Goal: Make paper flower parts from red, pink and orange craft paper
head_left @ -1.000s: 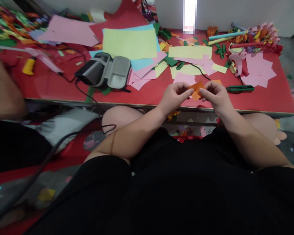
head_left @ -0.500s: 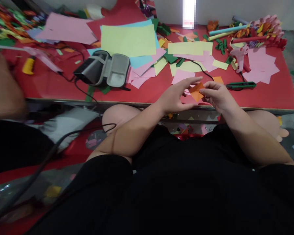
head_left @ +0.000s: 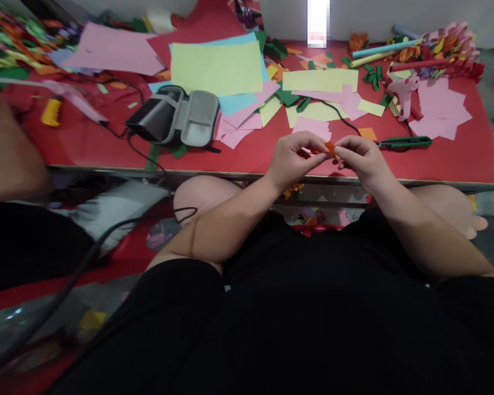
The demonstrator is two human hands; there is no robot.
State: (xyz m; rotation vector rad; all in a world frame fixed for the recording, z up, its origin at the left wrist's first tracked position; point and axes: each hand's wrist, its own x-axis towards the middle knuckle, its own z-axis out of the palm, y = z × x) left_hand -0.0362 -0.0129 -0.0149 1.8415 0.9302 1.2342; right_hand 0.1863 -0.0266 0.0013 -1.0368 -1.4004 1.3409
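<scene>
Between my hands, above the near edge of the red table, is a small piece of orange paper, mostly covered by fingers and seemingly folded over. My left hand pinches its left side with thumb and fingertips. The right side is gripped by my right hand, closed in a similar pinch. Just beyond my right hand lies another orange paper square. A green utility knife rests to the right of it. Pink paper lies flat behind my left hand.
An open grey case holds a black device with a cable. A pink glue gun stands at the right; another pink glue gun lies left. Yellow sheets and rolled paper sticks are farther back. A person's arm is at far left.
The orange paper was spread flat and held by my right hand, with my left hand open beside it. Now the left fingers have closed on it and it looks folded.
</scene>
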